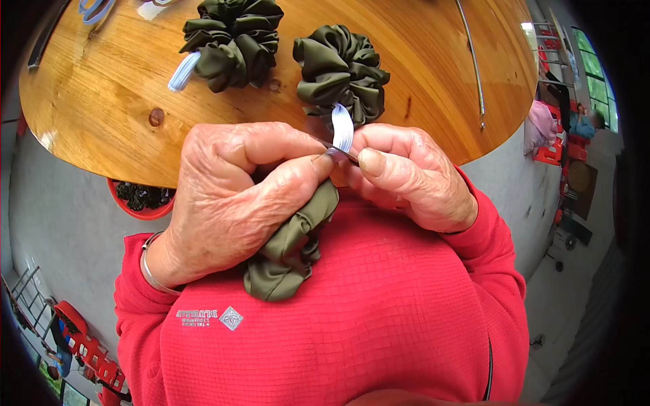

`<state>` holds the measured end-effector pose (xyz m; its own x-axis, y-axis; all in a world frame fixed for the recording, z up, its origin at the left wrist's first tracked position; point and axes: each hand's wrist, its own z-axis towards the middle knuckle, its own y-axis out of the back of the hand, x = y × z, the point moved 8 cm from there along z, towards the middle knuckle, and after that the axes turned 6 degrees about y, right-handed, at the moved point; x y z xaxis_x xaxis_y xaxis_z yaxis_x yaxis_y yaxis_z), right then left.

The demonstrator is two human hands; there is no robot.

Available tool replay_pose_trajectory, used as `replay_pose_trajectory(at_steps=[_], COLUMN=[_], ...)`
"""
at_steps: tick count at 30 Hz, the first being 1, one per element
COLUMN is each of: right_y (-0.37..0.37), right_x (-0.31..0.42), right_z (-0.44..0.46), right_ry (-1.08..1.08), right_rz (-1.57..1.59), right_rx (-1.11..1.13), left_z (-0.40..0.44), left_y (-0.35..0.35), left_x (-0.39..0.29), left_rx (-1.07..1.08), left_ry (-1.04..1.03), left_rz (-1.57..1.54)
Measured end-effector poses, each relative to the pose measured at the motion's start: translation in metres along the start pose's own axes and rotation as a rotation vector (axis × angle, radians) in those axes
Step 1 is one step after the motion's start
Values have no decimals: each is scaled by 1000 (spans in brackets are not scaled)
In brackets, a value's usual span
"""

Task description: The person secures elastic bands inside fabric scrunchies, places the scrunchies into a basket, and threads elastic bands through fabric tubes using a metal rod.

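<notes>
wooden table point(433, 61) with a green scrunchie point(233, 44) and a second scrunchie point(345, 68) on it, hands meeting at near edge.
left hand point(237, 183) and right hand point(413, 169) both pinch a thin dark piece point(348, 156), too small to identify, at lower end of white elastic point(342, 128); green cloth point(284, 250) hangs below left hand, over red shirt point(379, 291).

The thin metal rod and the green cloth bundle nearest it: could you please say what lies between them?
Only bare tabletop separates the rod from the bundle in the head view.
</notes>
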<state>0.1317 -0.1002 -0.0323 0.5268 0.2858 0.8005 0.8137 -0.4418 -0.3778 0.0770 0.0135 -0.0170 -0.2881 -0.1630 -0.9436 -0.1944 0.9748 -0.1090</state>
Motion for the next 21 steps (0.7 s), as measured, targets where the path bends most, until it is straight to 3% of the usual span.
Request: replay_pose_trajectory(at_steps=[21], right_y=[1], right_x=[-4], right_z=[-2], right_ry=[-80], right_rz=[43], right_rx=[-20], left_z=[0], left_y=[4], left_x=[3], left_rx=[-10], left_ry=[19], left_rz=[9])
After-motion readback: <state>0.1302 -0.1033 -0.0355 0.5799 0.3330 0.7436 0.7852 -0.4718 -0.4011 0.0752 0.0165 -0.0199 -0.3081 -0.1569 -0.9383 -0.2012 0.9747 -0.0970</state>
